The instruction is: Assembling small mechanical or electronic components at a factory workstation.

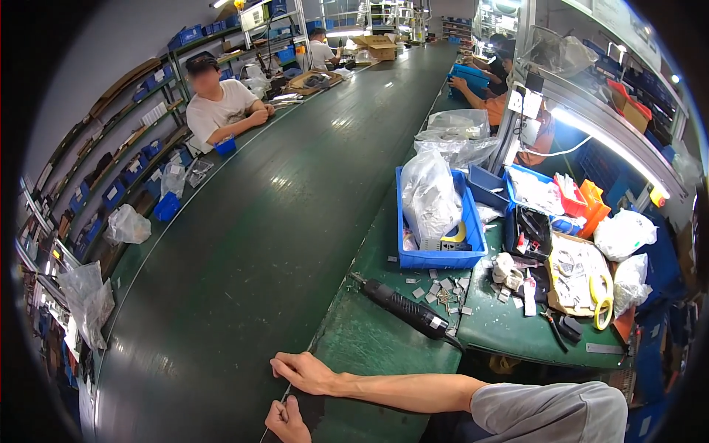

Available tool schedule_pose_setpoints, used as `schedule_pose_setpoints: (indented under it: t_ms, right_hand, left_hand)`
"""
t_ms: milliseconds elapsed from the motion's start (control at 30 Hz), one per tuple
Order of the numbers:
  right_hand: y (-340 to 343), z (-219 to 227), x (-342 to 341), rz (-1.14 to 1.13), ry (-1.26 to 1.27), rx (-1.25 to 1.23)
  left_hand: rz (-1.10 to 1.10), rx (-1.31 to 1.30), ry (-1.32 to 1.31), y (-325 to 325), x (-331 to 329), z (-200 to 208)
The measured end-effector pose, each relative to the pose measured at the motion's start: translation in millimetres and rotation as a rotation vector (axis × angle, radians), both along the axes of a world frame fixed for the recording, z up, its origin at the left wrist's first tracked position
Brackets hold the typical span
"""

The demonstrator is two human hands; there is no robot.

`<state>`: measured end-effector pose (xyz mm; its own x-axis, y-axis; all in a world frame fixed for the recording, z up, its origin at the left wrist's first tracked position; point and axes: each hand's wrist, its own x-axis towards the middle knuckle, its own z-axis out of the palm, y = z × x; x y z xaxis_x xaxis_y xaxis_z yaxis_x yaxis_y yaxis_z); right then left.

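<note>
My right hand point(306, 373) rests at the near edge of the dark conveyor belt point(251, 244), its fingers curled in. Its bare forearm and grey sleeve point(546, 410) come in from the lower right. Just below it, my left hand point(288, 421) is closed in a fist with the thumb uppermost, partly cut off by the lower edge. Nothing shows in either hand. A black electric screwdriver point(402, 306) lies on the green bench point(369, 354) beyond my right forearm. Small grey metal plates point(445, 284) and a pile of screws point(446, 298) lie beside it.
A blue bin point(443, 260) with bagged parts stands past the screwdriver. Pliers point(554, 331), yellow-handled scissors point(602, 299) and a parts-filled cardboard tray point(576, 277) are further right. Across the belt sits a person point(221, 111); others work farther off. Shelves point(118, 140) line the left wall.
</note>
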<state>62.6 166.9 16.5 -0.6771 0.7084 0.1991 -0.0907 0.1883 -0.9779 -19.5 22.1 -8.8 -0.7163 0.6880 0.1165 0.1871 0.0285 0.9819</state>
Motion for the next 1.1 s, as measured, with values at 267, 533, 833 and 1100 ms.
schedule_pose_setpoints:
  t_ms: [267, 533, 833, 1100]
  right_hand:
    - [-4.9, 1.6, -0.1, 0.048, -0.019, 0.011]
    - [-4.1, 8.9, 0.5, 0.090, -0.060, -0.063]
    - [2.6, 8.9, 0.6, 0.107, -0.052, -0.120]
    - [3.0, 4.5, -0.2, 0.176, -0.134, -0.182]
  left_hand:
    - [-0.013, -0.065, -0.020, -3.9, -3.3, 1.3]
    - [0.056, -0.150, 0.337, 0.4, 10.1, 28.6]
    - [0.002, -0.193, 0.444, -12.9, 18.8, 34.9]
    - [0.154, -0.543, 0.703, -165.2, 8.9, 92.8]
